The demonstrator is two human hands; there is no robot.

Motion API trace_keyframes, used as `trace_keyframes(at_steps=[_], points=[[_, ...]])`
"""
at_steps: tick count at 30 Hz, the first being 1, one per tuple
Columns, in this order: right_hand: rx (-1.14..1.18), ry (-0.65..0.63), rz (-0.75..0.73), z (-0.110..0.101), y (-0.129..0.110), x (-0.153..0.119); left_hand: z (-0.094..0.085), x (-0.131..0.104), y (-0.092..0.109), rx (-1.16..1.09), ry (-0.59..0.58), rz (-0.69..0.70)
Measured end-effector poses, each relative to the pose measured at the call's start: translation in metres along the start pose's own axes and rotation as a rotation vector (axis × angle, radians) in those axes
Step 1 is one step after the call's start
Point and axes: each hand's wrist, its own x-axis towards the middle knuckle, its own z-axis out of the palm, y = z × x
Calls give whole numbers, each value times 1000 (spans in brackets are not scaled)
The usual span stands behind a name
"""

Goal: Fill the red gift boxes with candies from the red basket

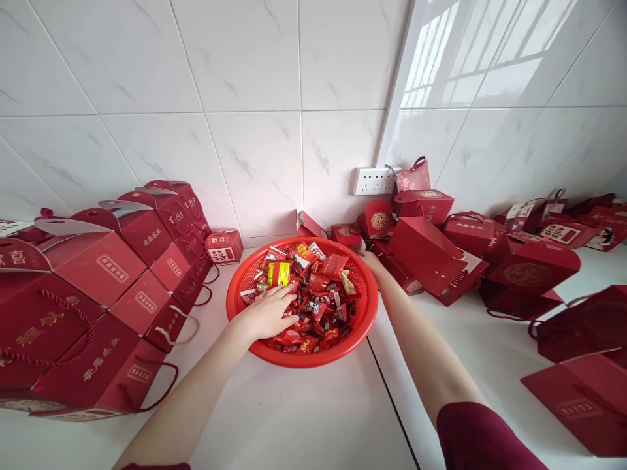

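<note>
A round red plastic basket (369,307) with perforated sides stands on the white counter, filled with wrapped candies (313,313), mostly red with one yellow label among them. My left hand (268,312) lies palm down on the candies at the left, fingers spread and grasping nothing visible. At the basket's right rim is my right hand (371,261), reaching past the edge close to a small red box (347,235). Its fingers are mostly hidden, so whether they grip the rim or the box cannot be made out.
Red gift boxes (93,267) with rope handles are stacked at the left. More red boxes (426,251), some tipped over, crowd the right side along the tiled wall. A white power strip (375,181) is on the wall. A dark seam runs across the counter.
</note>
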Motion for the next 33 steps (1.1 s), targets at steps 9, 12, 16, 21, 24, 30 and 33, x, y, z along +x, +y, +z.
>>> trace_keyframes(at_steps=[9,12,16,21,24,30,33], points=[[182,367,-417,-25,-67,-18,2,3,0,-32,109,74],[230,521,-673,-30,-102,-59,-1,3,3,-113,268,150],[200,484,-839,-29,-132,-120,-10,-1,6,-338,707,244],[11,-28,-820,-8,-140,-160,-15,-9,6,-481,920,408],[-109,-303,-903,5,-140,-169,-15,-14,8,-464,877,481],[-228,-388,-1008,10,-142,-183,-13,-14,13,-311,813,291],[-279,-290,-1001,6,-141,-189,-13,-13,13,-269,974,219]])
